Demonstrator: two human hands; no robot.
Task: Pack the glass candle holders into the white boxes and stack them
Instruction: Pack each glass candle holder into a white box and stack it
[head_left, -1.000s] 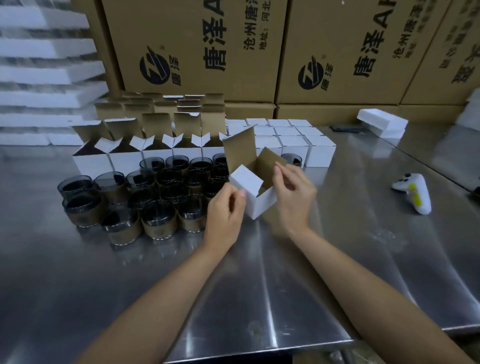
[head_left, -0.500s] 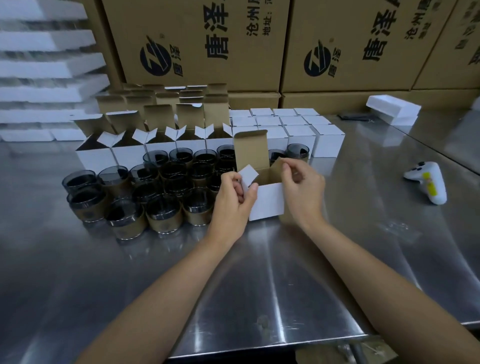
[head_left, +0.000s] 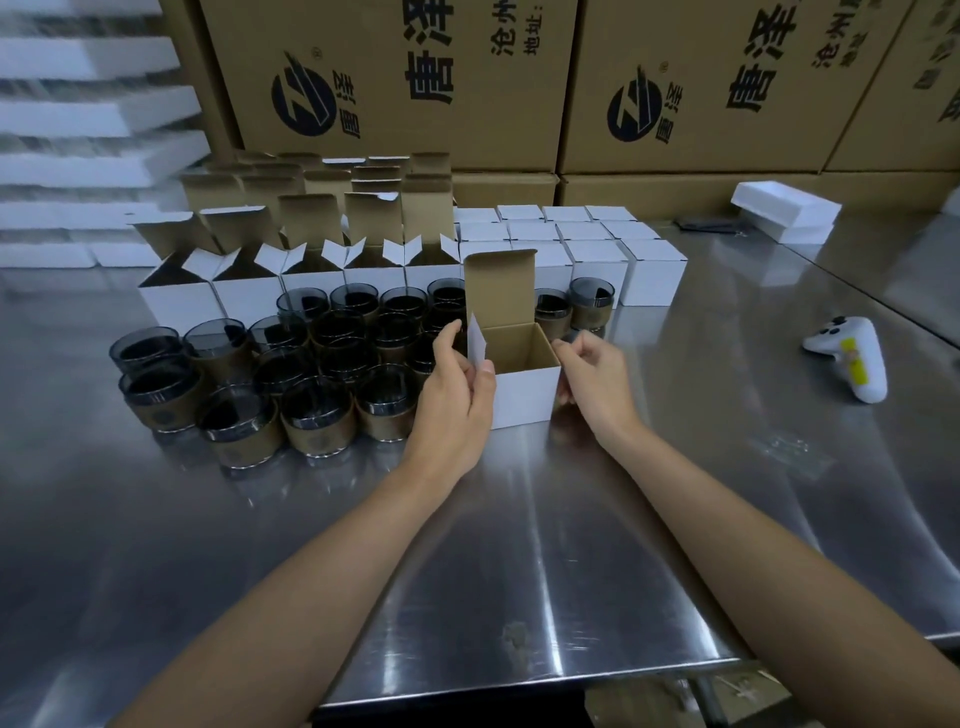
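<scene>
- Two hands hold one white box that stands upright on the steel table. Its lid flap is raised at the back and its brown inside shows.
- Left hand pinches the box's left side flap between the thumb and curled fingers, with the thumb on the near side.
- Right hand has its fingers curled at the top of the box's right wall and grips that edge. Whether it also holds a side flap there cannot be told.
- Glass candle holders, dark with tan bands, crowd together just left of the box, partly behind the left hand. Two more holders stand just behind the box on its right.
- Behind the holders stands a row of open boxes with their flaps up, and closed boxes sit in a block to the right of that row.
- Well to the right lies a white controller. A white foam block sits at the far right, near the brown cartons along the back.
</scene>
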